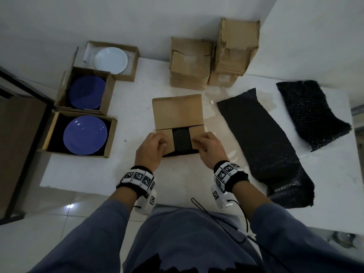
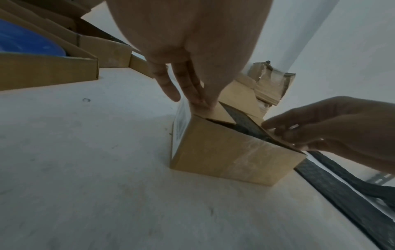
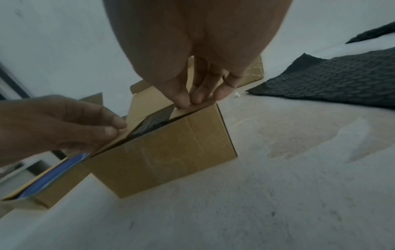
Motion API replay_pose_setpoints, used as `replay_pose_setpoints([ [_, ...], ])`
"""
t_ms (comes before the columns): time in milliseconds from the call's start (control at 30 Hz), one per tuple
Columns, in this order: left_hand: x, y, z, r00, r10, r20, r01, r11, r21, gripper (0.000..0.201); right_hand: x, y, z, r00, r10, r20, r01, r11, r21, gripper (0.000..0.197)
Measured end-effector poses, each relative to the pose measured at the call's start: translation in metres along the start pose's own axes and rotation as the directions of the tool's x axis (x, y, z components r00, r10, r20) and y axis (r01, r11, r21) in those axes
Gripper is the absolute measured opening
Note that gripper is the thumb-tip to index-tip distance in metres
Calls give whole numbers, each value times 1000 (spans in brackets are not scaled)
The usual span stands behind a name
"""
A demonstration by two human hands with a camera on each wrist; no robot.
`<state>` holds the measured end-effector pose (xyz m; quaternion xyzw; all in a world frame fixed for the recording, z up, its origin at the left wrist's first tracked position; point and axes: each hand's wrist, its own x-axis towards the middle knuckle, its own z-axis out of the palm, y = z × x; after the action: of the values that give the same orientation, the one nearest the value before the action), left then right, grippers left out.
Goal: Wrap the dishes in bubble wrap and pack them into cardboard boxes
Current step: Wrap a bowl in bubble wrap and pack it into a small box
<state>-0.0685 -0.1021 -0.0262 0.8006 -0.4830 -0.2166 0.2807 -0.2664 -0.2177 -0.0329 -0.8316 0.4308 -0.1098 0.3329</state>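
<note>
A small cardboard box point(image 1: 178, 113) stands mid-table with its far flap upright. Inside lies a bundle wrapped in black bubble wrap point(image 1: 182, 139), seen between the two side flaps. My left hand point(image 1: 162, 143) pinches the left side flap point(image 3: 121, 135), thumb over fingers. My right hand point(image 1: 197, 141) pinches the right side flap point(image 3: 192, 108) at its edge. Both flaps lean inward over the bundle. From the left wrist, my left hand point(image 2: 196, 99) sits at the box's point(image 2: 233, 152) far corner. In the right wrist view my right hand point(image 3: 190, 101) is on the box's top edge.
At the left stand three open boxes, one with a white plate point(image 1: 110, 60) and two with blue plates point(image 1: 86, 92) point(image 1: 85, 135). Closed boxes point(image 1: 189, 64) are stacked at the back. Two black bubble wrap sheets point(image 1: 260, 138) point(image 1: 311, 115) lie to the right. The table's front edge point(image 1: 98, 187) is near my wrists.
</note>
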Motion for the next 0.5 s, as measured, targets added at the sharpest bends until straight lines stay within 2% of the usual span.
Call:
replay_pose_setpoints([
  [33, 7, 2, -3, 997, -74, 21, 75, 996, -44, 25, 2, 0, -2, 999, 48, 5, -48, 999, 15, 33],
  [100, 22, 3, -9, 971, -223, 85, 234, 959, -158, 60, 6, 0, -5, 994, 105, 33, -106, 994, 27, 32],
  [167, 36, 0, -16, 945, -284, 163, 315, 923, -222, 102, 8, 0, -5, 991, 125, 55, -126, 992, 23, 32],
  [200, 41, -3, -17, 940, -280, 196, 323, 916, -237, 111, 8, 0, -6, 990, 133, 57, -135, 991, 26, 31],
  [267, 48, -7, -20, 946, -254, 202, 303, 914, -271, 102, 8, -1, -5, 988, 149, 47, -151, 988, 45, 26],
  [367, 44, -7, -20, 964, -227, 136, 260, 904, -338, 65, 8, -1, -7, 981, 196, 16, -196, 974, 113, 20],
  [433, 37, -6, -17, 973, -179, 146, 222, 896, -385, 48, 7, -1, -10, 968, 250, 14, -247, 946, 210, 27],
  [500, 28, -5, -14, 977, -120, 174, 191, 858, -478, 47, 7, -1, -13, 960, 280, 14, -271, 914, 300, 35],
])
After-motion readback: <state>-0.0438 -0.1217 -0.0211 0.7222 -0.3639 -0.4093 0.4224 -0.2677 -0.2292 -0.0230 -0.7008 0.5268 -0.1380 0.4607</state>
